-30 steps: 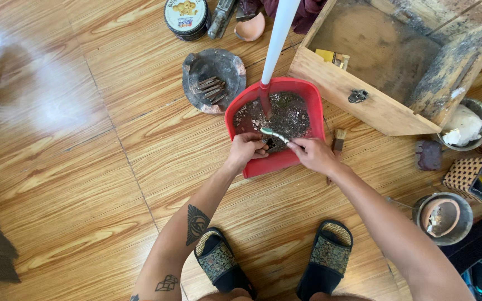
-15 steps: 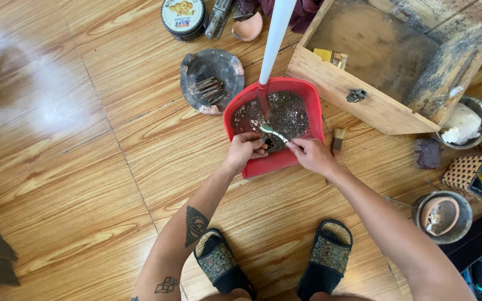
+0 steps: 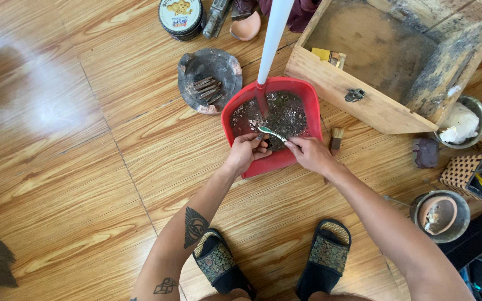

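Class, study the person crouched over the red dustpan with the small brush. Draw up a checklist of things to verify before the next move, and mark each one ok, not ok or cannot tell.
1. Right hand grips the small brush over the pan: ok.
2. Left hand holds a small piece at the pan's near edge: ok; what the piece is: cannot tell.
3. Red dustpan lies flat on the wooden floor, dirt inside: ok.
4. White handle stands clear of both hands: ok.
5. Grey dish with metal pieces lies within reach, beside the pan: ok.
6. Piece is brushed clean: cannot tell.
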